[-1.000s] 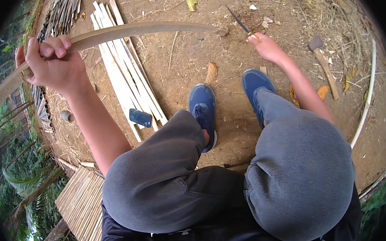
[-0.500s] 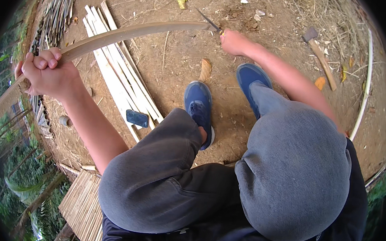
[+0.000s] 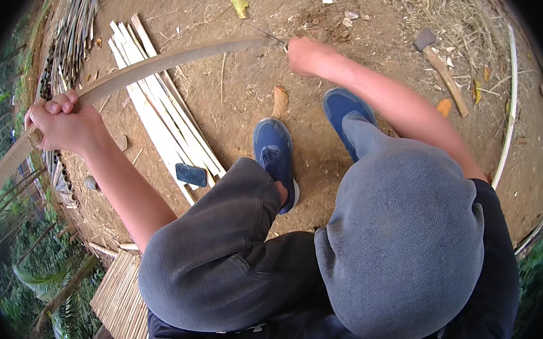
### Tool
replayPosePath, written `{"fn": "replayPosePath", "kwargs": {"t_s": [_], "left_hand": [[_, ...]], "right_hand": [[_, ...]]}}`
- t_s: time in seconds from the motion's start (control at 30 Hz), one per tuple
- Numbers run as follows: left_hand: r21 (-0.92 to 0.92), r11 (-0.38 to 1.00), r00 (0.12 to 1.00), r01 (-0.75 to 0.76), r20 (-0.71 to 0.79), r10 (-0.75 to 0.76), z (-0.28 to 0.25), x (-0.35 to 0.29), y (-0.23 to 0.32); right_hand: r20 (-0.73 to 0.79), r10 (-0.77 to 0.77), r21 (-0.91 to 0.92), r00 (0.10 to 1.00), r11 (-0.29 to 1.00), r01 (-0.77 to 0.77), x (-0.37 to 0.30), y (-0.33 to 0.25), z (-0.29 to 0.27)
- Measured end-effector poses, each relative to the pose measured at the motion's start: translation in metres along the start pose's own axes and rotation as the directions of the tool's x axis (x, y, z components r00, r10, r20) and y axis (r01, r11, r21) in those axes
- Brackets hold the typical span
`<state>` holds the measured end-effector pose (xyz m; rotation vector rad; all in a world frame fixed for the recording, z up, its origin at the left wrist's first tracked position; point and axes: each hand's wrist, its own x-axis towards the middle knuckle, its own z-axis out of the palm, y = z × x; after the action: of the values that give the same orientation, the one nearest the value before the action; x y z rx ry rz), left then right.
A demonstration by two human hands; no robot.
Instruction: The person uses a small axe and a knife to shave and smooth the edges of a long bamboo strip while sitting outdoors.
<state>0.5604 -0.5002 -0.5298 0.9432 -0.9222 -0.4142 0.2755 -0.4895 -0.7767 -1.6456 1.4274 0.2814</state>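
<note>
A long brownish bamboo strip (image 3: 172, 60) stretches across the upper left, its curve at least partly the lens's bend. My left hand (image 3: 70, 124) is closed around it, and the strip runs on past the hand to the left rim. Its far right end meets my right hand (image 3: 311, 57), which is shut on a knife (image 3: 265, 33). The thin dark blade points up and left, lying at or across the strip's end; the handle is mostly hidden by the fingers. Whether the edge is in the strip I cannot tell.
Pale split strips (image 3: 162, 118) lie on the dirt under the bamboo, with a phone (image 3: 191, 175) on their near end. A hatchet (image 3: 441, 68) rests at the right. Thin dark sticks (image 3: 74, 23) are heaped at far left, a slatted bench (image 3: 121, 297) at lower left.
My right hand and the knife have shifted left and slightly toward me along the strip's end. My left hand and the strip sit slightly lower; the whole view has also shifted a little.
</note>
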Motion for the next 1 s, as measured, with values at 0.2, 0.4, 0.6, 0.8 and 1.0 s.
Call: {"fn": "replayPosePath", "kwargs": {"t_s": [0.2,0.4,0.6,0.8,1.0], "left_hand": [[-0.063,0.997,0.995,0.039,0.097,-0.033,0.011,-0.014,-0.01],[-0.072,0.996,0.976,0.052,0.213,-0.036,0.003,-0.005,0.0],[-0.122,0.986,0.941,0.112,0.331,-0.066,-0.009,0.0,0.006],[-0.005,1.0,0.993,0.029,0.114,-0.028,0.003,-0.006,0.005],[0.06,0.998,1.0,-0.019,0.021,0.018,0.015,-0.012,0.008]], "right_hand": [[-0.027,0.021,-0.098,0.999,0.995,-0.024,0.025,0.058,0.018],[0.062,0.065,-0.084,0.996,0.995,-0.06,0.025,0.054,0.025],[-0.215,-0.107,0.115,0.971,0.984,0.134,-0.04,-0.001,0.009],[-0.221,-0.104,0.148,0.97,0.979,0.139,-0.016,0.008,0.032],[-0.198,-0.196,0.053,0.96,0.976,0.211,-0.02,-0.001,0.017]]}}
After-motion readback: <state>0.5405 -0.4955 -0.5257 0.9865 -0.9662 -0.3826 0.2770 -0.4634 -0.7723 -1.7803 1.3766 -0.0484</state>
